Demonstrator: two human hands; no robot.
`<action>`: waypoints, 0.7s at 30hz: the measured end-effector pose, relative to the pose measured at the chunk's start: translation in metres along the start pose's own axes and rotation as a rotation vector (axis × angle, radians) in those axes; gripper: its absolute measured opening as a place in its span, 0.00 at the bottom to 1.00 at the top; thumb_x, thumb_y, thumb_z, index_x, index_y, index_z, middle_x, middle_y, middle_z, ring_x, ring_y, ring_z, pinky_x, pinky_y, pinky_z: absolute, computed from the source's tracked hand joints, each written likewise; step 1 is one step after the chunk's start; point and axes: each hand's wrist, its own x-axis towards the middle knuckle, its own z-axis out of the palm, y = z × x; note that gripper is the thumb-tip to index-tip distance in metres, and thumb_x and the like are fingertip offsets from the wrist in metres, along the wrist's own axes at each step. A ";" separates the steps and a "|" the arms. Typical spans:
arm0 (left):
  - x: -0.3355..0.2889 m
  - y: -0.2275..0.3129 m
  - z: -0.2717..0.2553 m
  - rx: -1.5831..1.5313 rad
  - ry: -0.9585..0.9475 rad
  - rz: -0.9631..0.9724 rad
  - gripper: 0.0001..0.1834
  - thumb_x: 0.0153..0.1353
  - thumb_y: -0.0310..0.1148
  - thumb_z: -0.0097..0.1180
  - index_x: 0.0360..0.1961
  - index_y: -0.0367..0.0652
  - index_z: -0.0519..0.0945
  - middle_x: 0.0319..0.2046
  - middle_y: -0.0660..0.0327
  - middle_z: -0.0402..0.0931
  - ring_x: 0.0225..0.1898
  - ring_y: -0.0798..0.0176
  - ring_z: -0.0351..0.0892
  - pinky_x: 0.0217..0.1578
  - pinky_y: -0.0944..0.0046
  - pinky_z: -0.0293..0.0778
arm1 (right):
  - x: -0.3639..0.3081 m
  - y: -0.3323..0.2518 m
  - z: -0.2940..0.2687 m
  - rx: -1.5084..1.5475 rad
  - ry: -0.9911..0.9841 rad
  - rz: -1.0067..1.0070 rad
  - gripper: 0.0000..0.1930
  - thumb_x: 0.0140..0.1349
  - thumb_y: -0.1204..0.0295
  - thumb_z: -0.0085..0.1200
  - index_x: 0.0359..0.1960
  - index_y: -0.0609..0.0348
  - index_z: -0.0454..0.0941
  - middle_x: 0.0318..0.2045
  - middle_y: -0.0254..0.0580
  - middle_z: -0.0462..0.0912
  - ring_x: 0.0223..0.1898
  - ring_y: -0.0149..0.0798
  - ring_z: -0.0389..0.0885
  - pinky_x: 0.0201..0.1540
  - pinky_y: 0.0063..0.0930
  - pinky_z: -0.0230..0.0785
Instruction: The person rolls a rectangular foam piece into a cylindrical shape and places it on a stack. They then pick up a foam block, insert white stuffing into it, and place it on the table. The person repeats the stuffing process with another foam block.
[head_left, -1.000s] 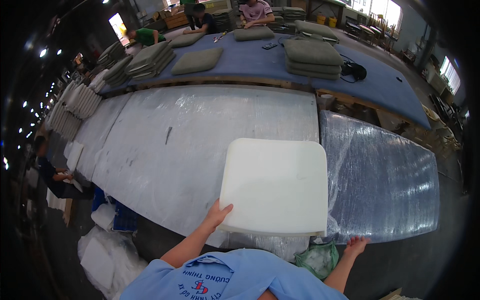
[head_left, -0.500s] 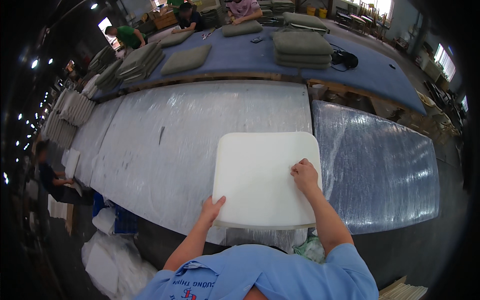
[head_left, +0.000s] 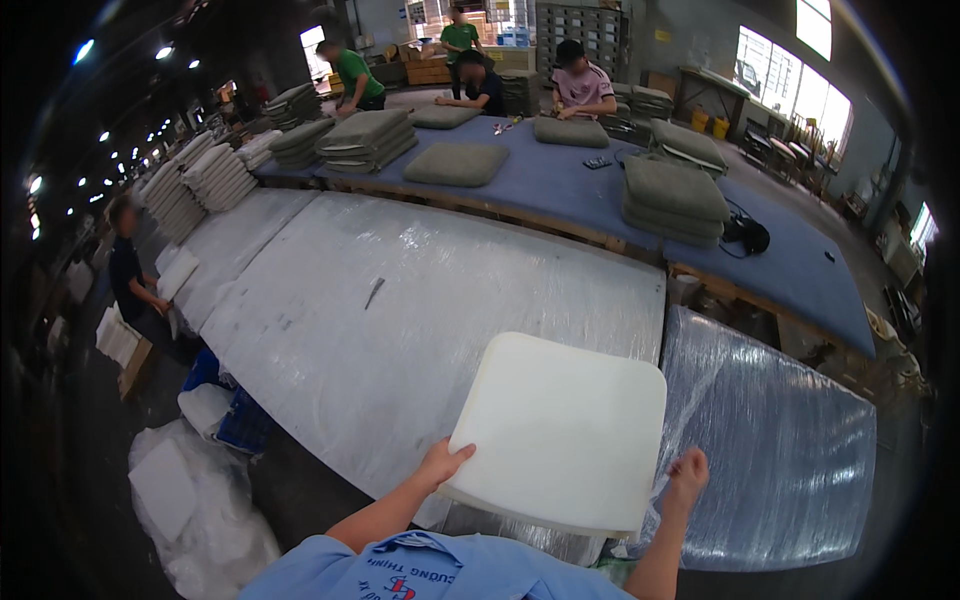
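A white foam seat pad (head_left: 565,430) with rounded corners lies over the plastic-wrapped table in front of me. My left hand (head_left: 446,465) grips its left edge near the front corner, thumb on top. My right hand (head_left: 688,470) is off the pad, just past its right edge, above the darker wrapped panel. Its fingers are curled together; whatever they pinch, if anything, is too small to make out.
Beyond the wrapped table (head_left: 420,260), a blue table (head_left: 570,180) bears stacked grey-green cushions (head_left: 675,198), with people working behind it. White pads (head_left: 215,178) are piled at the far left, near another person. A bag of white scraps (head_left: 190,500) stands lower left.
My right hand has moved off the pad's top to beyond its right edge. The pad now sits turned, lower in view. My view has tilted up, showing more of the room.
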 end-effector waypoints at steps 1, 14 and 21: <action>0.000 0.001 0.000 0.015 -0.002 0.001 0.30 0.66 0.46 0.63 0.61 0.35 0.78 0.51 0.47 0.84 0.51 0.53 0.85 0.52 0.56 0.77 | -0.004 0.000 -0.032 0.062 0.211 -0.004 0.07 0.71 0.71 0.54 0.48 0.55 0.78 0.28 0.29 0.74 0.27 0.26 0.74 0.27 0.22 0.66; 0.011 0.016 0.003 -0.117 -0.262 -0.061 0.29 0.66 0.44 0.64 0.60 0.33 0.79 0.51 0.48 0.84 0.51 0.54 0.85 0.51 0.58 0.78 | -0.060 0.017 -0.041 -0.710 -0.010 0.225 0.21 0.65 0.53 0.62 0.39 0.63 0.85 0.30 0.39 0.83 0.28 0.39 0.79 0.33 0.37 0.71; 0.022 0.004 -0.006 0.070 -0.221 0.004 0.34 0.64 0.51 0.65 0.59 0.32 0.79 0.52 0.44 0.83 0.53 0.50 0.84 0.54 0.56 0.77 | -0.064 -0.012 0.004 -1.086 -0.141 0.154 0.25 0.60 0.55 0.67 0.41 0.73 0.85 0.36 0.58 0.89 0.39 0.50 0.89 0.45 0.40 0.77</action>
